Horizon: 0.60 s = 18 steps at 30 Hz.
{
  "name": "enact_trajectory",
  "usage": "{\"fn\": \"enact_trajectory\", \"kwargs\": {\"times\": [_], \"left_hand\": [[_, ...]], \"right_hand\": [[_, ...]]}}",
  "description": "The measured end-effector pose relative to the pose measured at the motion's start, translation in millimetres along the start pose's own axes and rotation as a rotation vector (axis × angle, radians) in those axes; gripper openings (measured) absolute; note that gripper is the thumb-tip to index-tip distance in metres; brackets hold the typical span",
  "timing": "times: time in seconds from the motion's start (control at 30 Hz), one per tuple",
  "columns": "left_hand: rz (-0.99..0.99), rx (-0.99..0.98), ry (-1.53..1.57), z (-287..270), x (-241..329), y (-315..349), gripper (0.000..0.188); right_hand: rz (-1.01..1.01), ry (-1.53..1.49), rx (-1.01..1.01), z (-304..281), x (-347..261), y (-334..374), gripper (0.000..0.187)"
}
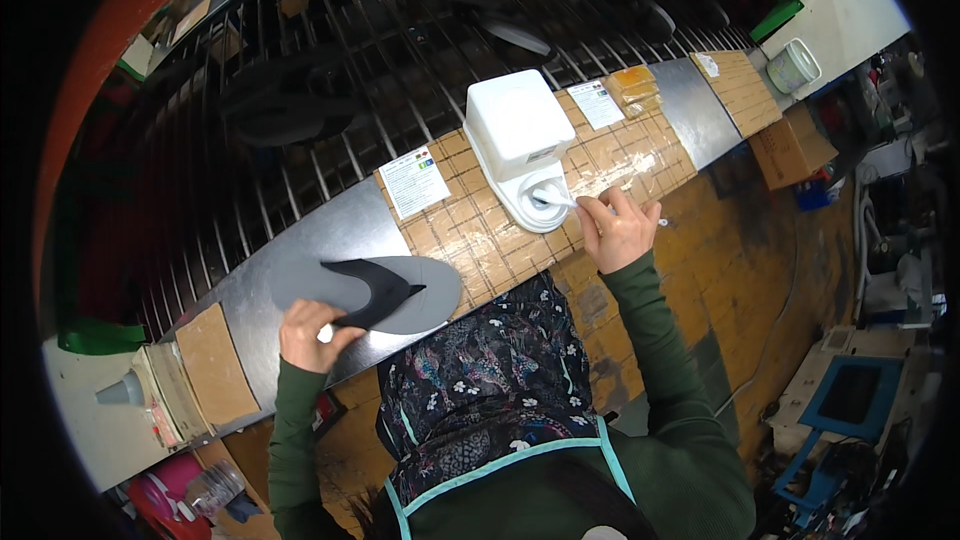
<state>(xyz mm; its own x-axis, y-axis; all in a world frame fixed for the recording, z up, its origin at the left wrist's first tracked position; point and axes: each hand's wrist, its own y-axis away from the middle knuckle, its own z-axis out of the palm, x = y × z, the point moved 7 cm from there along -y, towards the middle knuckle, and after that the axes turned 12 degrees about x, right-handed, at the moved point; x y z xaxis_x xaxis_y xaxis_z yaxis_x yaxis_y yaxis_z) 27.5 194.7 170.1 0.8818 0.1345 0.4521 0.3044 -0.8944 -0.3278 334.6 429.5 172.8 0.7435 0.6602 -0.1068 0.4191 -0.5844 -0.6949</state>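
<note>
Both arms come in from the near edge in dark green long sleeves, elbows bent and forearms angling away toward the far side. The left hand sits low and to the left, knuckles up, fingers curled under in a closed grip with the wrist pretty much straight. The right hand is reached out farther and to the right, wrist cocked a bit, fingers bunched with thumb and forefinger pinched together.
</note>
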Motion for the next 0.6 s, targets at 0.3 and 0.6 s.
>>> {"fn": "enact_trajectory", "kwargs": {"times": [0.3,0.6], "left_hand": [[0.327,-0.200,-0.025,32,25,22,0.062],[-0.359,0.290,1.190,36,11,27,0.074]], "right_hand": [[0.014,-0.048,-0.126,5,10,-5,0.004],[1.085,-0.956,-0.538,54,58,65,0.022]]}}
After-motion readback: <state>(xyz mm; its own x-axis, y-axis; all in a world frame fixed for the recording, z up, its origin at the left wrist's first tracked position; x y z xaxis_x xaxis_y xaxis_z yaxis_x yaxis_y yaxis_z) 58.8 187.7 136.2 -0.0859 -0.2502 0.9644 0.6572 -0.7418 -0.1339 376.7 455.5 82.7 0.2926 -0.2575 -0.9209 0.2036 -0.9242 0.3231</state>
